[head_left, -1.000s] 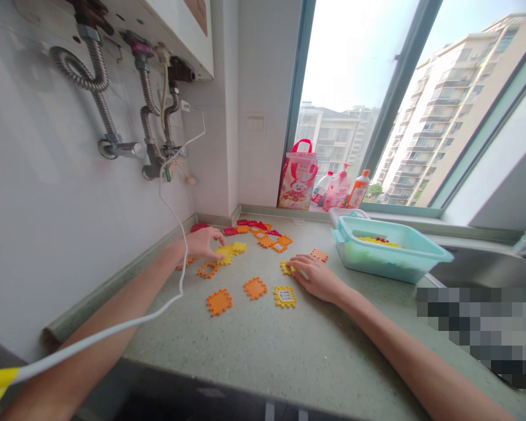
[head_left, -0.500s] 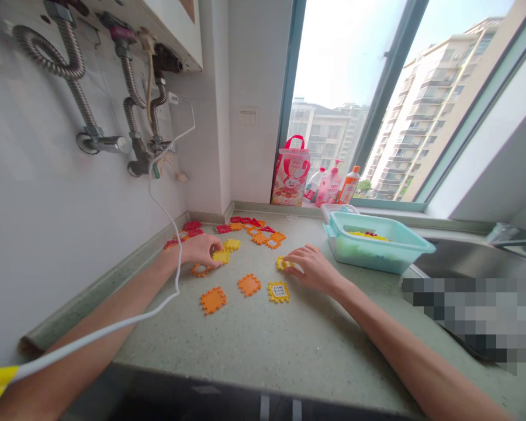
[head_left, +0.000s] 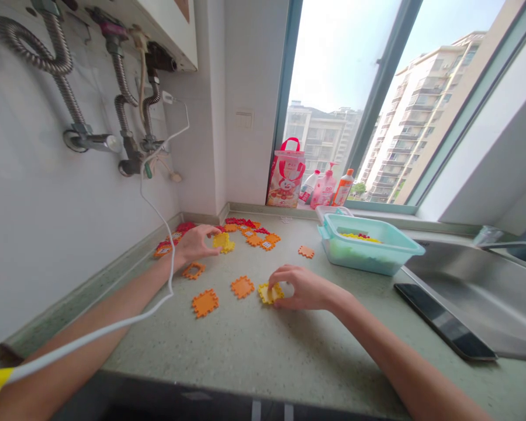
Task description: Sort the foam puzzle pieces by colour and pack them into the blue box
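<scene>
Flat notched plastic tiles in orange, yellow and red lie scattered on a speckled green counter [head_left: 254, 351]. My left hand [head_left: 195, 244] pinches a yellow tile [head_left: 222, 241] near the wall, fingers curled on it. My right hand [head_left: 298, 287] is closed over a yellow tile [head_left: 269, 292] at the counter's middle, thumb and fingers gripping it. Two orange tiles [head_left: 242, 286] [head_left: 205, 302] lie flat between my arms. An open orange frame tile [head_left: 193, 270] lies just below my left hand. A pile of red and orange tiles [head_left: 249, 231] sits toward the back corner.
A teal plastic tub [head_left: 370, 251] with pieces inside stands at the right. A dark phone [head_left: 445, 321] lies by the steel sink [head_left: 486, 275]. A white cable [head_left: 158, 210] hangs across my left arm. Bottles and a red bag [head_left: 284, 181] stand on the window sill.
My right hand has drawn back toward me with its yellow tile onto the second yellow tile. My left hand has taken hold of a yellow tile. The camera view shifted right.
</scene>
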### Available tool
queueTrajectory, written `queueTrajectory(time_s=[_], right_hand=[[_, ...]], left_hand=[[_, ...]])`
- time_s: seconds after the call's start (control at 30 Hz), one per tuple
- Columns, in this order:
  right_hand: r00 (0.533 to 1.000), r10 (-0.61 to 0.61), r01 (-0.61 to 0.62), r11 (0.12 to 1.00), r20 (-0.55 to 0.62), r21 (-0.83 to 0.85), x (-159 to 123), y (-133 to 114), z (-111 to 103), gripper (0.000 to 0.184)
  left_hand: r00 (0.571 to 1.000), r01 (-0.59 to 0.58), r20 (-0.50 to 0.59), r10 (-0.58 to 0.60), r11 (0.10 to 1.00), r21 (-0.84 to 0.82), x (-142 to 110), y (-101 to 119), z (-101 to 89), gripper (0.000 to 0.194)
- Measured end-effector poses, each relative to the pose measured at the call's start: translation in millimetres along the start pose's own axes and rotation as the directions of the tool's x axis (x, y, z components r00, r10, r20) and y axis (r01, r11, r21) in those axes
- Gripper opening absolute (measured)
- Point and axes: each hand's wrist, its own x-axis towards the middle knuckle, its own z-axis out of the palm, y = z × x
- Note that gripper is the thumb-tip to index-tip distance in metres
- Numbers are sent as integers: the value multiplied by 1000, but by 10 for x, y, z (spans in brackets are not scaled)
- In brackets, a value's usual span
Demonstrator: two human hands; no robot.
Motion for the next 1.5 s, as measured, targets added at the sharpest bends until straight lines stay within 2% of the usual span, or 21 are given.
queueTrajectory(time_s=[0.13,0.23,0.3,0.37,0.43,0.47,0.53,0.6,0.63,0.7,0.8,0.87,0.93,0.97,1.03,1.1,1.17,1.27,1.33,1.4,1.5], right_hand=[[999,43,-44,998,-17,-42,1,2,30,23],[999,0,-6,993,-46,-122,6,12,9,23],[991,-43,14,976,-129,-218,-6,71,-91,21],[960,-59,-38,942,-275,-334,-62,201,-283,21],[880,-40,-189,885,-473,-427,-198,397,-546,21],[811,-25,-296,844,-584,-448,-298,508,-686,23],[638,4,-523,736,-770,-429,-541,731,-942,28],[494,44,-694,622,-868,-363,-789,926,-1126,34],[441,69,-752,573,-895,-326,-897,1007,-1184,35],[370,135,-829,495,-919,-261,-1061,1132,-1245,39],[334,296,-896,395,-895,-204,-1182,1238,-1246,44],[340,444,-918,348,-829,-190,-1198,1261,-1224,49],[360,505,-917,348,-785,-196,-1159,1246,-1201,52],[378,477,-905,370,-794,-209,-1117,1221,-1188,53],[426,320,-855,449,-846,-260,-979,1138,-1146,51],[492,153,-762,552,-857,-339,-784,1014,-1055,46],[596,60,-625,661,-801,-416,-560,869,-887,40],[785,-10,-359,807,-620,-468,-243,655,-498,34],[877,-48,-191,879,-479,-436,-73,535,-206,36],[926,-67,-78,930,-371,-360,60,440,49,41],[956,-72,0,969,-284,-247,194,349,291,42]], left_hand=[[999,8,-38,-6,999,53,24,-5,71,48],[1000,31,-6,-31,997,73,40,-11,143,49],[997,48,57,-53,995,82,47,-20,188,50],[993,56,101,-64,995,82,53,-40,228,50],[994,64,82,-69,996,64,68,-76,267,53],[995,63,77,-67,997,51,78,-95,286,56],[992,83,93,-85,996,20,99,-122,316,59],[986,112,122,-111,994,-4,110,-121,326,61],[984,123,135,-120,992,-12,112,-111,321,62],[979,134,159,-129,991,-22,112,-79,297,62],[972,143,194,-135,989,-27,112,-27,244,62],[971,139,202,-131,990,-28,115,1,213,61],[973,126,200,-118,992,-26,119,24,186,59],[974,117,200,-110,993,-23,119,35,171,58],[974,95,210,-88,995,-24,113,67,139,55],[966,66,252,-55,997,-34,93,127,105,52],[950,30,311,-9,998,-63,59,229,88,50],[925,-34,370,88,988,-148,3,460,129,45],[914,-89,377,153,979,-182,-24,635,195,41],[910,-169,351,223,970,-177,-43,792,271,40],[899,-281,305,314,948,-147,-71,948,360,42]])
